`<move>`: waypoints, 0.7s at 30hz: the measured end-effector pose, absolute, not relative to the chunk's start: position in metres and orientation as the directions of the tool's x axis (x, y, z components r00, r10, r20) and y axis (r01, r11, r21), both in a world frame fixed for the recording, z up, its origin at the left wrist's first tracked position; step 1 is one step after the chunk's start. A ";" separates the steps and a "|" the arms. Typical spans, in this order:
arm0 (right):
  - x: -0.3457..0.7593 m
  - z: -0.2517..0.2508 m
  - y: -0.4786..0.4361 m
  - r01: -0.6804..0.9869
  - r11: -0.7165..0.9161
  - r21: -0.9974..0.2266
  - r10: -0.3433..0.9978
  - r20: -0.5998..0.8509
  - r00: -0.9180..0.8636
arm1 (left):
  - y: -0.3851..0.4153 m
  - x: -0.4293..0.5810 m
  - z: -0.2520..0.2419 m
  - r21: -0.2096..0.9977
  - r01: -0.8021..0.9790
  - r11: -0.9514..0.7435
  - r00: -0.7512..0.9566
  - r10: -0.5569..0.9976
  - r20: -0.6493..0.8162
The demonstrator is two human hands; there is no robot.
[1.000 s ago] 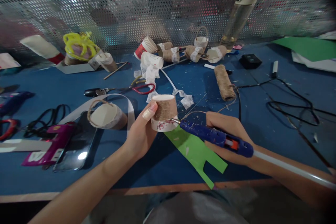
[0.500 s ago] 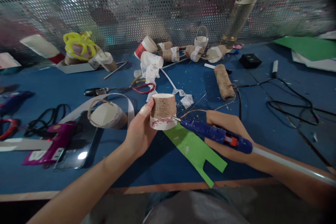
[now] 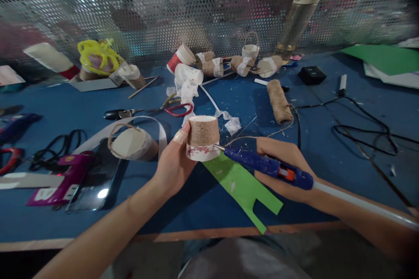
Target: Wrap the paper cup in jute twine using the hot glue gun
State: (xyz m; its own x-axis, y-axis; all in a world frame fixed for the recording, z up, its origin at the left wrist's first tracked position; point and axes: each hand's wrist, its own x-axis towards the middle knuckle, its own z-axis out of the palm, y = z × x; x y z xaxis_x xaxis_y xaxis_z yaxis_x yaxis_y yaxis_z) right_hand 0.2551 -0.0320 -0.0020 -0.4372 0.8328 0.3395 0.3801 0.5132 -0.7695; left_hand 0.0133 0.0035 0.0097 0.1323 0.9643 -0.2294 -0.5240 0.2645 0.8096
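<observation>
A paper cup (image 3: pixel 203 136) is gripped at its left side by my left hand (image 3: pixel 176 163). Brown twine wraps its upper part; the lower band is white with a pink pattern. My right hand (image 3: pixel 283 168) is closed around a blue glue gun (image 3: pixel 262 161) with a clear glue stick (image 3: pixel 363 204) out of its back end. The gun's metal nozzle is at the cup's right side, by the lower edge of the twine. A strand of twine runs from the cup past my right fingers toward the twine roll (image 3: pixel 279 102). Beneath lies a green cut-out piece (image 3: pixel 242 187).
To the left are a twine-handled cup (image 3: pixel 132 143), a phone (image 3: pixel 98 183) and a purple glue gun (image 3: pixel 65 178). Red-handled scissors (image 3: pixel 178 110), lace scraps (image 3: pixel 232 123) and several wrapped cups (image 3: pixel 212 67) lie farther back. A bottle (image 3: pixel 299 22) stands by the perforated metal screen (image 3: pixel 147 8). Black cable (image 3: pixel 360 139) coils at right.
Almost nothing differs. The cup and both hands have shifted very slightly in view, and the glue gun's nozzle stays at the cup's side.
</observation>
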 end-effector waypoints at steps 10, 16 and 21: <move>0.255 0.000 -0.031 0.449 0.459 -0.767 0.875 0.303 -0.377 | 0.007 0.011 0.011 0.794 -0.543 0.272 0.085 0.959 -0.271; 0.251 0.009 -0.035 0.418 0.357 -0.835 0.934 0.320 -0.160 | 0.005 0.012 0.012 0.777 -0.550 0.305 0.132 0.951 -0.280; 0.245 0.008 -0.034 0.335 0.401 -0.853 0.916 0.366 -0.165 | 0.002 0.013 0.005 0.802 -0.494 0.337 0.168 0.941 -0.292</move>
